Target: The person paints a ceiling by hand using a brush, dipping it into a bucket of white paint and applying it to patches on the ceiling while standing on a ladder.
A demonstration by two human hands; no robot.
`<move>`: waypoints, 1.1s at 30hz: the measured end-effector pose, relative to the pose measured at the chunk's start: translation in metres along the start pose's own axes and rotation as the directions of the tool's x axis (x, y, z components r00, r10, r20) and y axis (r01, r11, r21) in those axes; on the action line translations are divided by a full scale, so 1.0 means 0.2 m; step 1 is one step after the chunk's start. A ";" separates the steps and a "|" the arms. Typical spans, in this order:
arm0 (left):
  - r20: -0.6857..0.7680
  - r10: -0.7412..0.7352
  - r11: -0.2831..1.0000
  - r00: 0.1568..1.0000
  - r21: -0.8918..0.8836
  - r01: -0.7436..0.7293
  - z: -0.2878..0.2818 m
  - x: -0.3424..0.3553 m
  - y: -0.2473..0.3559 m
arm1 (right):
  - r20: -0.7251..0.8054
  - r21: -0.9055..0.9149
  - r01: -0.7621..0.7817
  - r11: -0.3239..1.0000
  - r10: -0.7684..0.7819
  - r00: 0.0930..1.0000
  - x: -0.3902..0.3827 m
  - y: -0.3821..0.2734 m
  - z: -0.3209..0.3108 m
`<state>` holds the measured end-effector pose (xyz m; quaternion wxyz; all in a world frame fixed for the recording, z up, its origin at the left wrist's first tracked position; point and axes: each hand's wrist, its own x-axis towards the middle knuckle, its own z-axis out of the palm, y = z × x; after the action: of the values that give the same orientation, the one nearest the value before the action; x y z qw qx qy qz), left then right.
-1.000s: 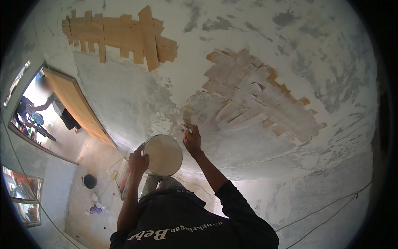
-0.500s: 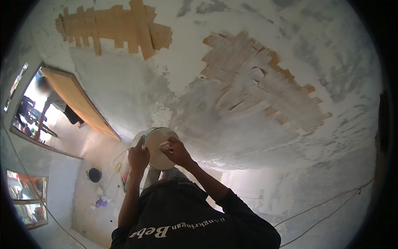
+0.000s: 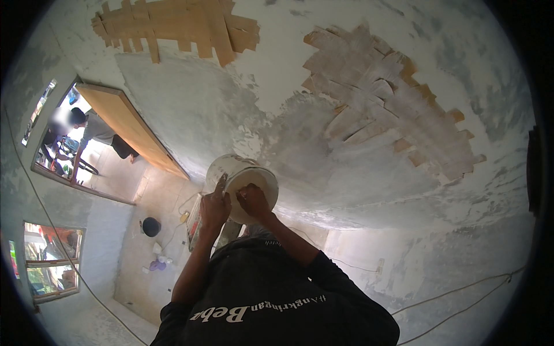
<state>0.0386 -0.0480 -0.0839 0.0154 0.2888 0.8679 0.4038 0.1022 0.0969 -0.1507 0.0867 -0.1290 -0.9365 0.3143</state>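
Observation:
My left hand (image 3: 216, 205) grips the rim of a white, plaster-smeared bucket (image 3: 235, 164), which is tipped so its pale contents show. Inside the bucket's mouth, my right hand (image 3: 252, 199) has its fingers closed on a small brush, now mostly hidden by the hand. Facing me, the grey-white plastered wall (image 3: 277, 144) carries two large patches of overlapping brown paper strips: the left patch (image 3: 179, 26) is plain brown, the right one (image 3: 384, 98) is coated whitish.
At left, a wooden door (image 3: 127, 130) stands open; a person (image 3: 109, 132) and a bicycle (image 3: 86, 164) are in the doorway. A window (image 3: 51, 259) is lower left. On the floor lie a black bucket (image 3: 150, 226) and purple items (image 3: 157, 264). Cords (image 3: 461, 288) hang at right.
My right hand has come down from near the wall into the bucket, taking the brush with it. The bucket sits higher in view; the wall patches have shifted upward as the view moved.

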 end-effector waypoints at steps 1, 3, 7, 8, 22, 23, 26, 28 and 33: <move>0.005 0.003 1.000 1.000 0.000 -0.003 0.01 0.00 0.00 | -0.037 0.095 0.002 0.995 0.002 0.999 0.00 0.03 0.02; -0.036 -0.002 0.998 0.999 0.065 0.005 -0.01 0.00 -0.04 | -0.082 0.203 -0.012 0.979 0.029 0.996 -0.01 -0.04 -0.07; -0.029 -0.028 0.997 0.999 0.066 0.030 -0.03 0.01 -0.02 | -0.263 0.075 -0.025 0.997 0.044 0.964 0.00 -0.05 -0.14; -0.030 -0.040 0.999 0.999 0.031 0.041 -0.03 0.01 -0.01 | -0.267 0.077 -0.032 0.997 0.052 0.962 -0.01 -0.02 -0.11; 0.104 -0.081 0.995 0.991 -0.054 0.087 0.03 0.02 0.12 | -0.208 0.133 0.064 0.989 -0.035 0.978 0.00 0.04 -0.07; 0.121 -0.121 0.992 0.985 -0.017 0.124 0.03 0.02 0.10 | -0.214 0.126 0.066 0.990 -0.038 0.976 0.00 0.01 -0.10; 0.114 -0.122 0.992 0.986 0.060 0.116 0.04 0.04 0.04 | -0.141 0.237 -0.037 0.971 0.072 0.987 0.01 -0.11 -0.22; 0.103 -0.122 0.988 0.987 0.111 0.110 0.06 0.03 0.06 | -0.224 0.239 0.070 0.969 -0.015 0.975 0.02 -0.12 -0.21; 0.165 -0.037 0.992 0.986 0.124 0.017 0.06 0.08 0.07 | -0.171 0.168 0.021 0.986 0.008 0.985 0.03 -0.04 -0.14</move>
<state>0.0361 -0.0243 -0.0794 0.0756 0.3101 0.8906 0.3241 0.1025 0.1085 -0.1232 0.1785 -0.1447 -0.8960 0.3800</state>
